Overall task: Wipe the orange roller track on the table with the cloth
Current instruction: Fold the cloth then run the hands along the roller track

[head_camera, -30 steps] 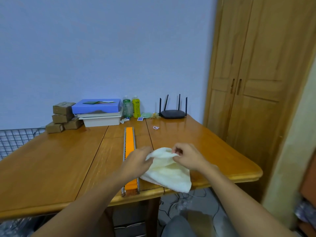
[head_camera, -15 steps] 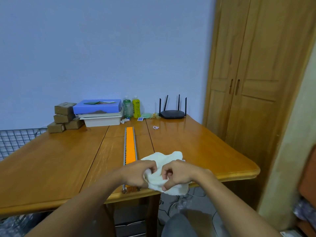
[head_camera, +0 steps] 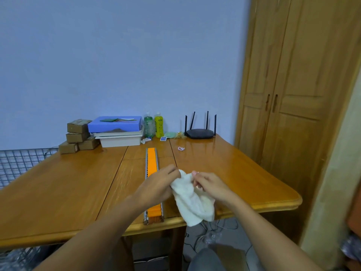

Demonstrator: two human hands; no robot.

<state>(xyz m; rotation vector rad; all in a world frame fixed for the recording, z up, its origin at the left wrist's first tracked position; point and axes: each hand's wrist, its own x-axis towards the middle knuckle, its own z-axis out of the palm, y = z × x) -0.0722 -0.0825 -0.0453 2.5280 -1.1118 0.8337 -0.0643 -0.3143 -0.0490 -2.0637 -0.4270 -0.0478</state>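
Head view: left hand (head_camera: 156, 187) and right hand (head_camera: 213, 185) are pinching the cloth (head_camera: 192, 204) by its top edge, just right of the orange roller track (head_camera: 152, 162), which is running straight away along the table (head_camera: 58, 192), passing beneath the nearer left hand.

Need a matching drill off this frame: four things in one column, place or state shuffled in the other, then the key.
Column A
1. cloth
2. orange roller track
3. router
4. blue box

Column B
a. on top of the stacked white trays
b. gripped by the left hand and the right hand
c. flat on the table, running from its near edge towards the wall
d. at the far side, antennas up

Pairs: 1-b, 2-c, 3-d, 4-a
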